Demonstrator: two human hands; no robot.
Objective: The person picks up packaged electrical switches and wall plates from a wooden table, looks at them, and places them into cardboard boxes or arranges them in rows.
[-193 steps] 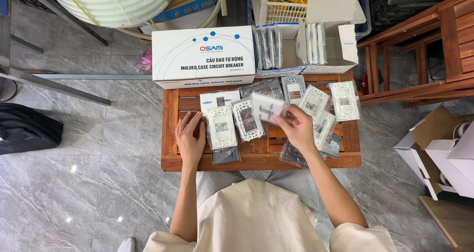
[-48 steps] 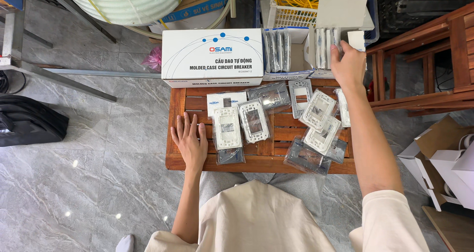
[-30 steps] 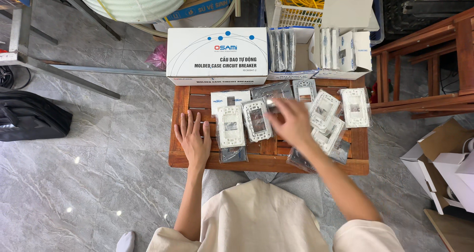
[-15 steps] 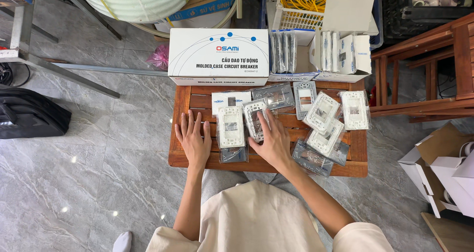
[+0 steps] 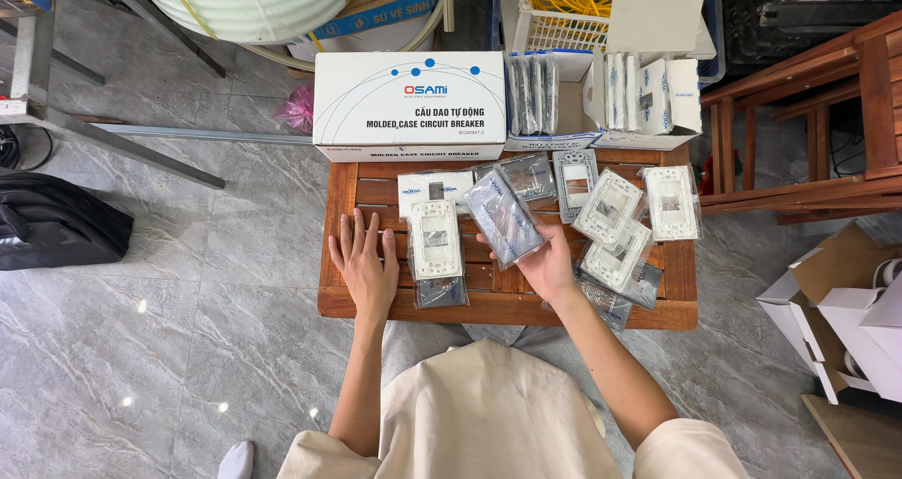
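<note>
The right hand (image 5: 550, 265) holds a flat packet in a clear bag (image 5: 505, 218), with the fingers closed around its lower end. The packet is lifted a little above the middle of the small wooden table (image 5: 376, 303) and tilts to the left. The left hand (image 5: 365, 265) lies flat and open on the left part of the table, fingers spread, holding nothing. Just to the right of it lies a white switch plate in a bag (image 5: 436, 239), close to the front edge. More bagged plates (image 5: 615, 230) crowd the right half, some lying on top of each other, and one (image 5: 672, 202) sits near the right edge. The left edge and the front left corner have bare wood with room to move. A big white box (image 5: 410, 103) stands on the floor touching the back edge. Beside it stand two open boxes (image 5: 648, 94) with packets standing up inside. A wooden chair (image 5: 817, 122) is just past the right side.
</note>
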